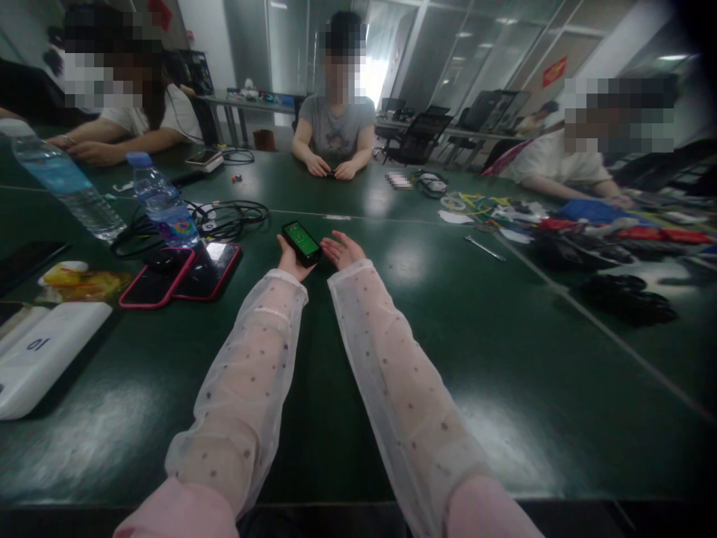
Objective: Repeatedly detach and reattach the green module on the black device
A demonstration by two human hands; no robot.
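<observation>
My left hand (292, 261) is closed around a small black phone (302, 240) with a lit green screen facing up, held tilted just over the table. Small marks on the screen are too fine to read. Just to the right of the phone is my right hand (344, 250), palm turned inward and fingers apart, holding nothing. Whether its fingertips touch the phone's edge I cannot tell. Sheer white dotted sleeves cover both forearms.
On the left of the dark green table (532, 403) lie two red-edged phones (157, 280), a water bottle (162, 202), a larger bottle (67, 179), black cables (240, 213) and a white box (53, 359). A wrench-like tool (485, 248) and cluttered wires (476, 202) are right. Several people sit around.
</observation>
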